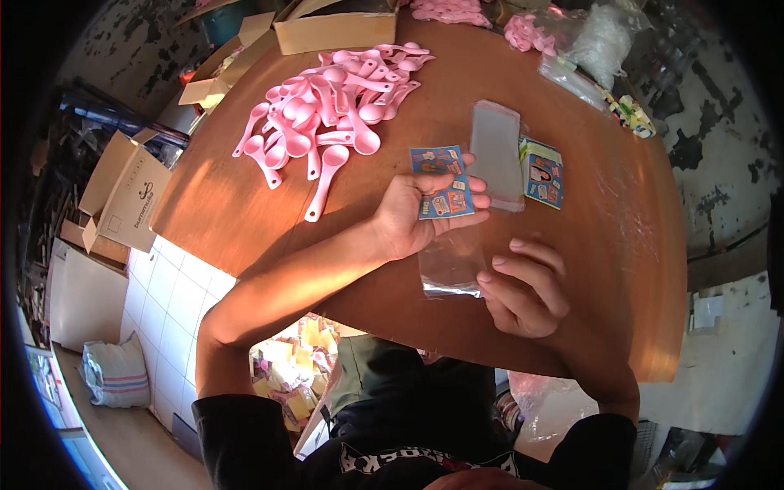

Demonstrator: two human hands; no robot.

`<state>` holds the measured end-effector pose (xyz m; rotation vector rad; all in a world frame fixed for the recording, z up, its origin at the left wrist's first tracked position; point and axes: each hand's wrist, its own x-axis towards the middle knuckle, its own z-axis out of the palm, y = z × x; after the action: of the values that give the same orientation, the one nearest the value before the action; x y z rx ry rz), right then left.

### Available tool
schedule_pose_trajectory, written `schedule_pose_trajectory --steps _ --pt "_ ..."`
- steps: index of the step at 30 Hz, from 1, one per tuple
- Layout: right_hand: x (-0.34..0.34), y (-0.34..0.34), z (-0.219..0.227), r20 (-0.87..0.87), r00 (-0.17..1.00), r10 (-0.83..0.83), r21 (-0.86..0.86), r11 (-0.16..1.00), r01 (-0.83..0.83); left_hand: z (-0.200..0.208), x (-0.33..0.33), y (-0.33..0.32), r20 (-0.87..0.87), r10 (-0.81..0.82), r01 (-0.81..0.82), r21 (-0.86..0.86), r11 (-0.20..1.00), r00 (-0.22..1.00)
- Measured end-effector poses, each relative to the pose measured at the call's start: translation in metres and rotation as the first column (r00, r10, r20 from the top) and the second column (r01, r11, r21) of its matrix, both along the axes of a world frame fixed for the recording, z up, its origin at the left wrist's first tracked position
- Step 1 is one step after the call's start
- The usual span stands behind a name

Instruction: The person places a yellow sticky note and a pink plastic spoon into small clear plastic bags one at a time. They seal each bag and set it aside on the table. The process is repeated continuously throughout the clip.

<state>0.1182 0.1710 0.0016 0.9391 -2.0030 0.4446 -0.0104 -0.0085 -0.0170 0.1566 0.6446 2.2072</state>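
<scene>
My left hand (408, 208) holds a small blue printed card (447, 204), thumb across its front and fingers behind it. Below that hand is a clear plastic bag (449, 269), its lower edge catching the light. My right hand (527, 290) is beside the bag's right edge, fingers bent and apart; whether a fingertip touches the plastic is unclear. Beyond the hands lies a stack of clear plastic sleeves (496, 155). Just right of it are more blue printed cards (542, 175).
Many pink measuring spoons (327, 106) are heaped at the table's far left. Open cardboard boxes (122, 192) stand left of the wooden table (604, 302), and another box (336, 28) sits at its far edge. Plastic packaging (600, 45) is piled at the far right.
</scene>
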Motion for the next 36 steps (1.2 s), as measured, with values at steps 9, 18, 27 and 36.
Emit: schedule_pose_trajectory --steps 9,18,27,36 --pt "-0.061 -0.091 0.056 0.163 0.975 0.152 0.149 0.973 -0.177 -0.018 -0.015 0.003 0.119 -0.19 0.182 0.076 0.98 0.974" --pt "-0.164 -0.174 0.027 0.177 0.984 0.028 0.817 0.553 -0.162 -0.004 -0.009 -0.007 0.159 -0.157 0.152 0.043 0.987 0.975" --pt "-0.16 -0.146 0.043 0.074 0.953 0.293 0.614 0.74 -0.275 0.01 -0.005 0.001 0.167 -0.124 0.129 -0.021 0.991 0.978" --pt "-0.043 -0.038 0.088 0.017 0.937 0.348 -0.043 0.937 -0.347 0.016 -0.018 -0.004 0.105 0.107 -0.086 -0.187 0.979 0.989"
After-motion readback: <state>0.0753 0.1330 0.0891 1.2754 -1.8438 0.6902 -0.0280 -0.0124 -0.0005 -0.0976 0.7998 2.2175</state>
